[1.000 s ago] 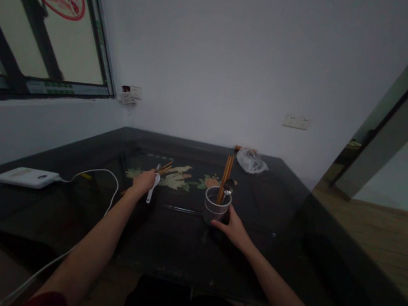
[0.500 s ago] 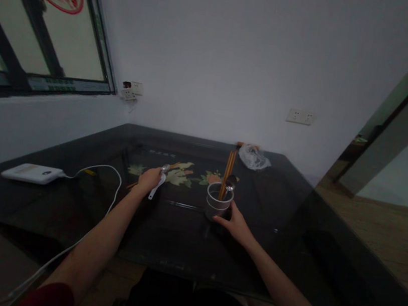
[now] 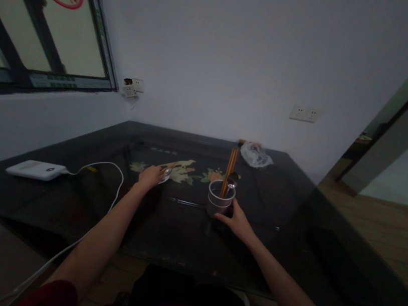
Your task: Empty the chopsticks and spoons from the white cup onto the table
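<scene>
My right hand (image 3: pixel 236 221) is closed around the lower right side of a grey metal cup (image 3: pixel 217 206), with the thumb in front. The cup stands upright on the dark table. Brown chopsticks (image 3: pixel 229 169) and a metal spoon (image 3: pixel 232 179) lean up out of it. Farther left, my left hand (image 3: pixel 150 178) is low over the table, its fingers closed on utensils. A metal spoon (image 3: pixel 168 171), a white spoon (image 3: pixel 164 178) and chopsticks (image 3: pixel 170 164) stick out past its fingertips. Their handle ends are hidden by the hand.
A white power bank (image 3: pixel 36 169) lies at the left, its white cable (image 3: pixel 120 187) running beside my left forearm. A crumpled clear plastic bag (image 3: pixel 256 155) is at the back near the wall. A long dark object (image 3: pixel 338 265) lies at the right of the table (image 3: pixel 177 235).
The white spoon, whose handle lay beside my left hand, is now gathered under its fingers with the metal spoon and chopsticks. My right hand stays on the cup. The view shifted slightly.
</scene>
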### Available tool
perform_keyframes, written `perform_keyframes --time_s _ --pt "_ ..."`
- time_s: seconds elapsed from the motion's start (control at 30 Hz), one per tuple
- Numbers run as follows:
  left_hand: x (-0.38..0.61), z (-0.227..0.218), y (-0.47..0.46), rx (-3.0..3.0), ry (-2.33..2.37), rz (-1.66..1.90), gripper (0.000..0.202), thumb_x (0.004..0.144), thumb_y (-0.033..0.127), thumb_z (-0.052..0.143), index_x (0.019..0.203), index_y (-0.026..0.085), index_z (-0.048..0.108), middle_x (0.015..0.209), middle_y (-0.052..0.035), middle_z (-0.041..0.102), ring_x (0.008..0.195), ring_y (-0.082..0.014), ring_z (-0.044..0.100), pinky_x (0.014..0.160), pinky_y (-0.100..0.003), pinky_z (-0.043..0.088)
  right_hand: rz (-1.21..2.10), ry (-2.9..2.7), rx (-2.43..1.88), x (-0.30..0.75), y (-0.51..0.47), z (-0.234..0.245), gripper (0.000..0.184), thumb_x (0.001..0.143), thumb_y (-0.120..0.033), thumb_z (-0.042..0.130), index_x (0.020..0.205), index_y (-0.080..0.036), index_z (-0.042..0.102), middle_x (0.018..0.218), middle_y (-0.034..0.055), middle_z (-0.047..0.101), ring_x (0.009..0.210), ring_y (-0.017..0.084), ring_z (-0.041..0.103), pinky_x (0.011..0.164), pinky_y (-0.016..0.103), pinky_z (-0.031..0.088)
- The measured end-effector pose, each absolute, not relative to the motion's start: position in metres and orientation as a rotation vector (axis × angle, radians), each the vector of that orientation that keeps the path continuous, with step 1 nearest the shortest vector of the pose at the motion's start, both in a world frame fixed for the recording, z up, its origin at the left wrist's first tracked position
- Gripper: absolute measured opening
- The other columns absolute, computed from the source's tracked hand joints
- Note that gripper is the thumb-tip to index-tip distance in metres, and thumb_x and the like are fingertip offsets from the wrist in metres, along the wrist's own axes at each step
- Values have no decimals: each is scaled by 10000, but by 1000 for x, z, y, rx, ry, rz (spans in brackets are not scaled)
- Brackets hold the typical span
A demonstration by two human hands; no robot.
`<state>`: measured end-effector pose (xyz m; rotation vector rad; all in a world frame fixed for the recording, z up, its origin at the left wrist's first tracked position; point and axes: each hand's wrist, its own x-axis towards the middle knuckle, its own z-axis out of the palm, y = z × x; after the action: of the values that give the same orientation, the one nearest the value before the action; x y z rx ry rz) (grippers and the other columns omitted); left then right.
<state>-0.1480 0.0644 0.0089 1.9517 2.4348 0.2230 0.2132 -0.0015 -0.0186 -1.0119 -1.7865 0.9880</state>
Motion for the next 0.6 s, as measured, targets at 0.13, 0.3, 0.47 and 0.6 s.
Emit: perform_keyframes --time_s 0.13,0.3,0.47,0.6 --pt "-145 16 60 1949 2445 268 370 882 410 422 1126 222 627 1170 -125 628 1045 -255 600 811 -298 470 1005 -1781 -1031 214 -1 -19 743 648 -328 759 1286 -186 405 1280 135 549 1184 275 522 1027 457 381" --pt "-141 22 54 1905 2437 318 353 851 446 475 1051 218 656 1109 -116 656 994 -257 617 777 -294 475 996 -1782 -1038 213 -2 -17 725 648 -329 756 1269 -183 413 1268 136 556 1178 274 526 1024 453 384" --pt "-144 22 53 1900 2435 270 316 787 412 570 1018 209 644 1085 -98 664 984 -253 619 766 -279 473 1010 -1791 -1047 212 -6 -11 714 652 -333 750 1264 -178 418 1279 142 551 1185 275 525 1028 444 384" --pt "-148 20 56 1910 2438 234 276 782 334 569 1018 211 642 1090 -100 663 992 -249 616 767 -274 470 1006 -1791 -1032 212 -6 -10 720 645 -329 756 1267 -187 422 1283 133 551 1203 273 511 1044 446 369"
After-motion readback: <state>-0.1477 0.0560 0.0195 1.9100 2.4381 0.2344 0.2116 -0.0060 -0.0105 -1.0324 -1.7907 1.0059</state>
